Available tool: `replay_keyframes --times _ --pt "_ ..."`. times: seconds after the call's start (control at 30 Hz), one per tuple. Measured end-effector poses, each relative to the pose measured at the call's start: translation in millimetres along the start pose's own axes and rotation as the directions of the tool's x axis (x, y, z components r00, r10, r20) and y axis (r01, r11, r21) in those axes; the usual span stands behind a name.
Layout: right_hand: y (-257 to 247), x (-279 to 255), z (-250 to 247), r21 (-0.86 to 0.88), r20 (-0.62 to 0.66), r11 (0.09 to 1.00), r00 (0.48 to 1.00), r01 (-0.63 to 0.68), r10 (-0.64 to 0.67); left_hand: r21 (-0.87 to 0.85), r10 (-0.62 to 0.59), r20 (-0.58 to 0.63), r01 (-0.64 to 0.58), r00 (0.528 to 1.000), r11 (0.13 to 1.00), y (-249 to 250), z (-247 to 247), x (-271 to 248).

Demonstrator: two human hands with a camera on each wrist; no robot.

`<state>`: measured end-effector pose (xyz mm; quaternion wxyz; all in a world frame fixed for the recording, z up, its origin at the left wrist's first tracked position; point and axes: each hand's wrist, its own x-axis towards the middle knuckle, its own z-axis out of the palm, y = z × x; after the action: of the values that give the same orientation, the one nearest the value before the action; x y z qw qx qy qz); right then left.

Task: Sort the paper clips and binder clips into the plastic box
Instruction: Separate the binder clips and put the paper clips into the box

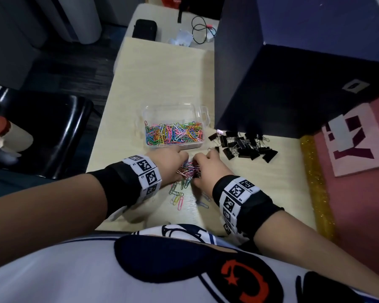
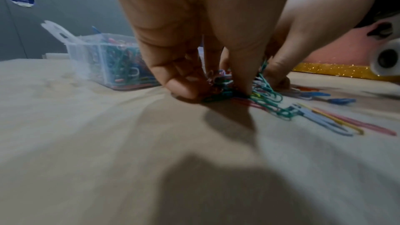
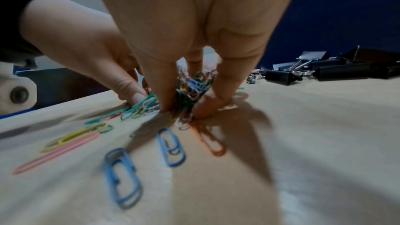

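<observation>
A clear plastic box (image 1: 150,139) (image 2: 86,54) on the pale table holds a heap of coloured paper clips in its near half. Just in front of it, a bunch of paper clips (image 1: 188,169) (image 2: 223,83) (image 3: 192,83) lies pressed between both hands. My left hand (image 1: 173,162) (image 2: 205,81) curls its fingers round the bunch from the left; my right hand (image 1: 204,169) (image 3: 188,102) pinches it from the right. Several loose paper clips (image 1: 177,197) (image 3: 171,146) (image 2: 324,119) lie nearer me. Black binder clips (image 1: 243,145) (image 3: 324,71) are piled right of the box.
A tall dark blue box (image 1: 293,73) stands behind the binder clips. A pink board (image 1: 354,138) with a glitter gold edge (image 1: 315,182) lies to the right. A black chair (image 1: 42,132) sits left of the table. A black pouch (image 1: 144,29) and cable (image 1: 201,29) are far back.
</observation>
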<state>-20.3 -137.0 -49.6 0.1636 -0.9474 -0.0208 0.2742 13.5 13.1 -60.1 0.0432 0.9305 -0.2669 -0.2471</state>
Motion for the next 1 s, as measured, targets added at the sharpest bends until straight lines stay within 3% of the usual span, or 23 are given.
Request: replay_keyframes --times 0.2,0.53,0.73,0.87,1.0 --pt "6 6 -7 0.059 -0.075 0.998 0.997 0.011 -0.007 0.014 0.013 -0.02 -0.013 1.0 1.0 -3 -6 0" --pt "-2 19 -50 0.101 -0.118 0.993 0.992 0.065 -0.053 -0.118 0.017 -0.174 -0.038 0.985 0.992 -22 -35 -8" --pt "-23 38 -65 0.158 -0.255 0.979 0.963 0.132 -0.088 -0.162 -0.094 -0.27 0.051 0.958 0.985 -42 -59 -10" --pt "-34 50 -62 0.222 -0.231 0.963 0.968 0.151 -0.099 -0.198 -0.17 -0.277 0.117 0.946 0.973 -51 -59 -7" --pt "-29 51 -65 0.088 -0.281 0.992 0.958 0.086 -0.058 -0.138 -0.131 -0.34 0.088 0.931 0.986 -50 -48 -11"
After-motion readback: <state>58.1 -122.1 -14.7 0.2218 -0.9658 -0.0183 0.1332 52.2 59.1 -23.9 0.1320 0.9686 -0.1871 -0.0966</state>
